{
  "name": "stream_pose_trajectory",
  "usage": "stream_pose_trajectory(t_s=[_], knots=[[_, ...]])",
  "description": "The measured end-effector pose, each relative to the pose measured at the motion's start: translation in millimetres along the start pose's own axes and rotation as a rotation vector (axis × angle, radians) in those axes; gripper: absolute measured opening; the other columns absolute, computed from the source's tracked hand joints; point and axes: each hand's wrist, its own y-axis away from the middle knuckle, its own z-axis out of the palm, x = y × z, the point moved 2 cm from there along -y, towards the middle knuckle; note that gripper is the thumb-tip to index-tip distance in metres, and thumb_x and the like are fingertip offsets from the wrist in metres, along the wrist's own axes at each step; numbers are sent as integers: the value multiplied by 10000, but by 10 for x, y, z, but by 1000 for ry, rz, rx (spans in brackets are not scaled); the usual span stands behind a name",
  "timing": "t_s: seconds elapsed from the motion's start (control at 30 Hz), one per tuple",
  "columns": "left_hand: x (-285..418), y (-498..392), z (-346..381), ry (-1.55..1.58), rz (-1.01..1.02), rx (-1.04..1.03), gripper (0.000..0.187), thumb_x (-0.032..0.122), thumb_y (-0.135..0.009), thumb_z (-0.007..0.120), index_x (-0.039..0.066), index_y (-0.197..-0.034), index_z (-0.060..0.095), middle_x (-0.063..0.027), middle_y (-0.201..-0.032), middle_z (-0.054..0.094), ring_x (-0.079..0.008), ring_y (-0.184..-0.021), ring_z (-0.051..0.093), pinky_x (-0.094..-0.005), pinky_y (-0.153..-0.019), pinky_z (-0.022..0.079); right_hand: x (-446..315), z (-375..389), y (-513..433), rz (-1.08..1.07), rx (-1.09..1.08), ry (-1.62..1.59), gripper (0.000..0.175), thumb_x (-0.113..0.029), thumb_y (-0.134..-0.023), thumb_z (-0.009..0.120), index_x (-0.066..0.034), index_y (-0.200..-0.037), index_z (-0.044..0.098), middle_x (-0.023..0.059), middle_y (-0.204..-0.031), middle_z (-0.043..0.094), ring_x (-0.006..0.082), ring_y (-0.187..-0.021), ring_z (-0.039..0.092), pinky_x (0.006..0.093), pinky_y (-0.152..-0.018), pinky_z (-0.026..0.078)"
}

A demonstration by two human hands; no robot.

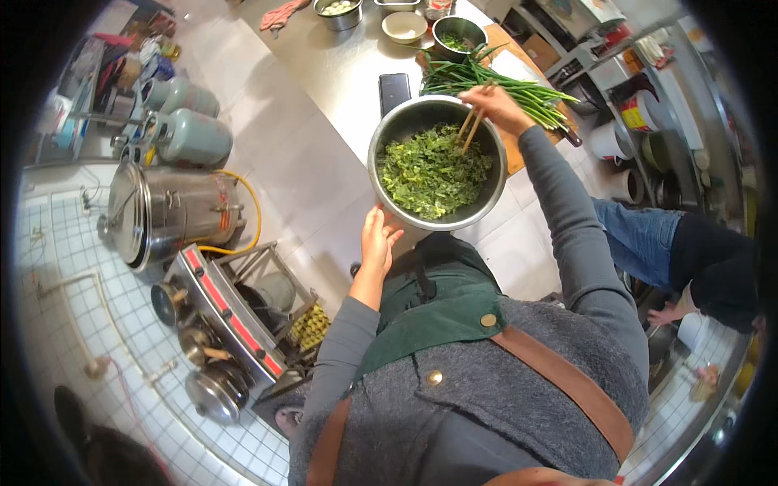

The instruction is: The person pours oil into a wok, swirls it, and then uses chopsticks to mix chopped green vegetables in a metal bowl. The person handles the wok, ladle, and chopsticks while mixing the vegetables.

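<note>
A large steel mixing bowl [499, 182] sits at the counter's near edge, filled with chopped leafy greens [428, 176]. My right hand [498, 109] grips a pair of wooden chopsticks [467, 136] over the bowl's far right rim, their tips in the greens. Just outside the bowl's lower left rim is my left hand [378, 240], fingers slightly apart and fingertips at the bowl's side; firm contact cannot be made out. Behind the bowl, a bunch of green onions [516, 91] lies on a wooden cutting board [515, 157]. A black phone [394, 91] lies beside them.
Farther back on the steel counter [328, 67] stand a dark pot [460, 36], a pale bowl [404, 27] and a pot of whitish round items [338, 17]. A knife handle [571, 137] juts past the board. Left are a gas stove [234, 316] and gas cylinders [194, 138]. Another person [644, 237] is at right.
</note>
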Motion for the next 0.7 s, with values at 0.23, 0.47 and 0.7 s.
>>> stream_pose_trajectory(t_s=[0.23, 0.47, 0.7], knots=[[95, 25, 207, -50, 120, 32, 485, 175, -967, 424, 118, -1413, 242, -85, -1048, 567, -174, -916, 575, -329, -770, 482, -779, 90, 859, -566, -211, 461, 165, -137, -872, 584, -16, -762, 559, 115, -701, 459, 266, -656, 488, 345, -583, 393], [-24, 34, 312, -179, 122, 18, 553, 86, -947, 442, 132, -1441, 198, -49, -950, 608, -136, -787, 622, -273, -652, 528, -102, 189, 1378, -52, 123, 7, 201, -160, -929, 525, 11, -978, 618, 46, -781, 624, 94, -669, 585, 216, -585, 481], [-55, 128, 440, -218, 95, -27, 577, 14, -939, 389, 161, -1448, 160, -71, -986, 600, -154, -820, 631, -297, -697, 549, 105, 961, 1177, -32, 169, -163, 230, -130, -924, 484, 51, -978, 615, 120, -767, 658, 158, -638, 649, 266, -569, 547]])
